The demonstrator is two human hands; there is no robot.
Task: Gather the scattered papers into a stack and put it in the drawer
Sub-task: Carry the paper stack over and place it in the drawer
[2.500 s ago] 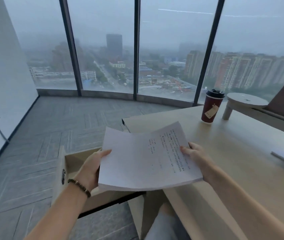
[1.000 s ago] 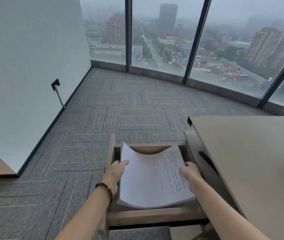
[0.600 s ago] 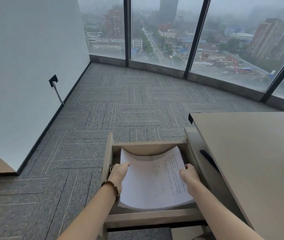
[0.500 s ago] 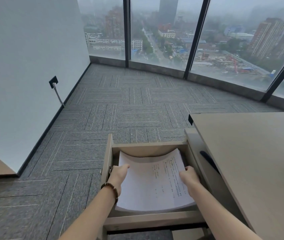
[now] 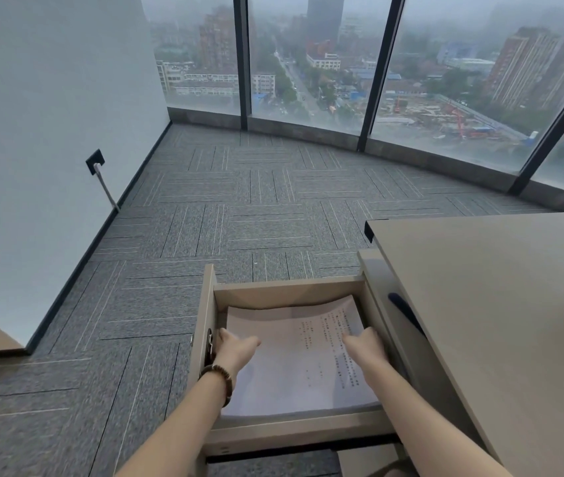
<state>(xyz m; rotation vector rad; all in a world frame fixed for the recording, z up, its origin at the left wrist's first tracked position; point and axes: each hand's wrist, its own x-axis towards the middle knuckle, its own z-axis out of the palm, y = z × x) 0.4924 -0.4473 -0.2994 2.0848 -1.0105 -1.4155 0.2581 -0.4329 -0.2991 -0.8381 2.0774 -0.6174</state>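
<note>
The white paper stack [image 5: 301, 359], with printed text on its top sheet, is down inside the open wooden drawer [image 5: 287, 291]; its far edge still curves upward at the sides. My left hand [image 5: 237, 349] holds the stack's left edge with the thumb on top, beside the drawer's left wall. At the stack's right edge my right hand [image 5: 365, 347] holds on the same way. The fingers of both hands are hidden under the paper.
The light wooden desk [image 5: 501, 304] rises to the right of the drawer, with a dark handle [image 5: 406, 313] on the cabinet under it. Grey carpet tiles lie ahead, a white wall with a socket [image 5: 94, 161] to the left, and tall windows behind.
The stack has gone from above the desk edge down into the drawer, both hands lowering with it; in the last half second it has sunk deeper and flattened.
</note>
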